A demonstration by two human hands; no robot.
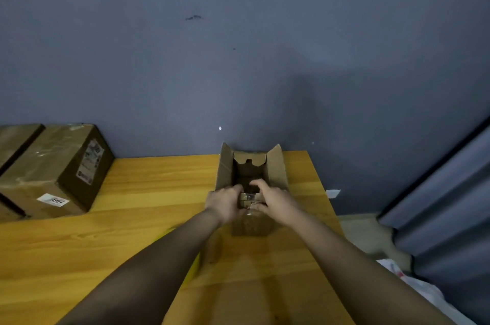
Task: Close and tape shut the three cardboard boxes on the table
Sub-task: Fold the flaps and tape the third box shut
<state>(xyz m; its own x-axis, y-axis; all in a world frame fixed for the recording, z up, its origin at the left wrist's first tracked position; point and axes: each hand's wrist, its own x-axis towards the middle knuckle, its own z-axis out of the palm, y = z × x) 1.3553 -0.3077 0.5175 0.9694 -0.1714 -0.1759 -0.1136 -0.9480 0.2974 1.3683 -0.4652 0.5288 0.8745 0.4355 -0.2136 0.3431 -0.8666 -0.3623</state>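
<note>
A small open cardboard box (277,165) stands on the wooden table (148,239) near the wall, its side flaps upright and its far flap standing. My left hand (225,202) and my right hand (273,198) meet at the box's near edge, fingers curled round the near flap (247,196), which carries a shiny strip of tape. Their fingertips reach over into the opening. A closed, taped box (53,165) with labels sits at the far left, and a second closed box (13,139) lies beside it at the frame edge.
A blue-grey wall rises right behind the table. Past the table's right edge are the floor (371,234), a dark curtain or panel (450,192), and a white bag (413,282) low down.
</note>
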